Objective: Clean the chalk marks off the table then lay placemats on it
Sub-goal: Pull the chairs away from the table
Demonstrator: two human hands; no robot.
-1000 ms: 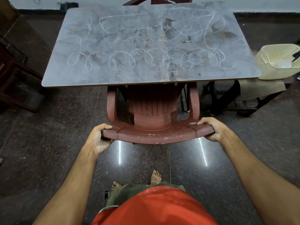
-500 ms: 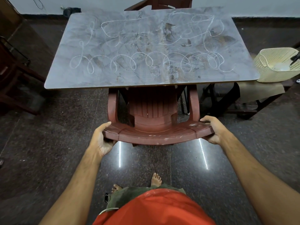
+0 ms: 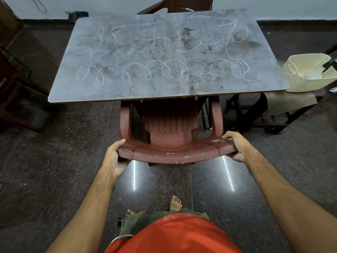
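Table (image 3: 73, 92): grey rectangular top, seen from its near long edge. Chalk marks (image 3: 160, 72) cover most of the surface: a row of white loops runs from the left end to the right end along the near half, and larger looping outlines fill the far half. Brownish smudges sit near the centre and toward the far right corner. No placemats can be seen on it.

Chair (image 3: 175, 152): reddish-brown plastic, pushed partly under the near edge of the table at its middle. The seat and armrests pass beneath the tabletop; the curved top of the backrest faces the person.

Left hand (image 3: 114, 159): closed on the left end of the chair's backrest, thumb over the top edge, fingers wrapped underneath.

Right hand (image 3: 238, 147): closed on the right end of the same backrest, fingers lying over the top, thumb under the rim.

Basket (image 3: 299, 77): cream plastic, perforated walls, standing just past the table's right end on a low surface with a tan cover. Something pale lies inside; what it is cannot be made out.

Second chair (image 3: 182, 5): dark wood, at the far edge of the table, only its upper part in view.

Floor (image 3: 54, 161): dark speckled polished stone, showing two bright streaks of reflected light below the chair.

Person: bare feet (image 3: 176, 202) on the floor, orange garment at the bottom of the view.
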